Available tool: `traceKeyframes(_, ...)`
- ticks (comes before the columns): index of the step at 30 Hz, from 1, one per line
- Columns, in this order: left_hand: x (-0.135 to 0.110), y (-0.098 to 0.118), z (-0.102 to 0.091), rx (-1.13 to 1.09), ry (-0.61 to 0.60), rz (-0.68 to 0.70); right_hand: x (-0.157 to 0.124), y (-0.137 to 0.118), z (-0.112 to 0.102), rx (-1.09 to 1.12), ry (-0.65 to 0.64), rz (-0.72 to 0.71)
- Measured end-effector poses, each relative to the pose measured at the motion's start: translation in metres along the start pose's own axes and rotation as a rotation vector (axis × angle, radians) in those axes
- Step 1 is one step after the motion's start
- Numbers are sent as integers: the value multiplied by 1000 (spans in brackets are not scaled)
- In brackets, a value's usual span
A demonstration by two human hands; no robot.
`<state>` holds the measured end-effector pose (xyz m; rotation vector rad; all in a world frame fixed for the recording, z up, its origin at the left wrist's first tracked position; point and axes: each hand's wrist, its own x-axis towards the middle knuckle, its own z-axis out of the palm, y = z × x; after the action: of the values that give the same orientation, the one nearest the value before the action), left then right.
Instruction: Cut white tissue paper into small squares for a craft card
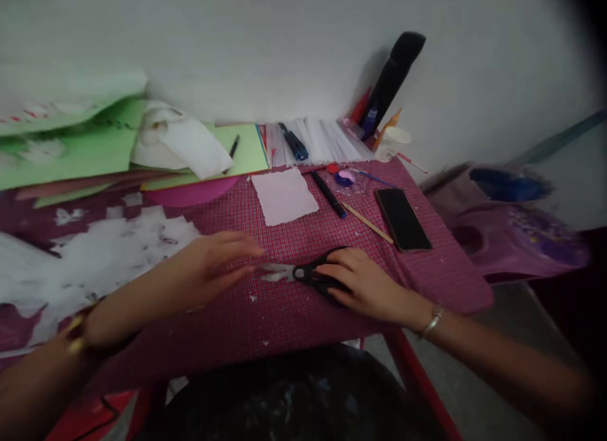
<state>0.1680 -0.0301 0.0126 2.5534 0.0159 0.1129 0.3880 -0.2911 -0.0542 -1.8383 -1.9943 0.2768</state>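
A pair of scissors (300,274) with black handles lies low over the checked tablecloth, its blades pointing left and a little apart. The curled fingers of my right hand (363,283) are on the handles. My left hand (213,264) is at the blade tips, with thumb and fingers stretched out and a gap between them; whether they touch the metal I cannot tell. Beyond the scissors, a squarish piece of white paper (284,198) with uneven edges lies flat. Many torn or cut white paper scraps (128,239) are heaped under and behind my left forearm.
A phone (403,218), a wooden stick (367,222), a black marker (328,193) and a paint palette (345,178) lie at the right. Green paper sheets (85,153) and a blue-black cutter (294,143) are along the wall. Pink bags (512,239) stand beyond the table's right edge.
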Motion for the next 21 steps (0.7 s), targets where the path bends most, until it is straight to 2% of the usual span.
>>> traceKeyframes(3, 72, -6, 15, 170, 37, -19, 23, -2, 9, 20, -31, -64)
traceKeyframes(5, 105, -8, 35, 281, 8, -73, 27, 0, 14, 41, -14, -48)
traceKeyframes(7, 127, -6, 56, 375, 25, -179, 25, 2, 17, 74, -6, -18)
traceKeyframes(9, 142, -2, 72, 459, 67, -225, 23, 3, 16, 104, -9, 4)
traceKeyframes(12, 160, -1, 79, 518, 74, -230, 22, 4, 15, 122, -4, 19)
traceKeyframes(14, 165, -8, 68, 494, 42, -220, 22, 5, 15, 115, 11, 26)
traceKeyframes(16, 158, -19, 44, 401, 63, -232, 22, 8, 17, 104, 48, 44)
traceKeyframes(19, 123, -32, -3, 59, 301, -392, 19, 16, 21, 66, 161, 126)
traceKeyframes(21, 87, -33, -29, -416, 506, -518, 17, 22, 19, 37, 227, 186)
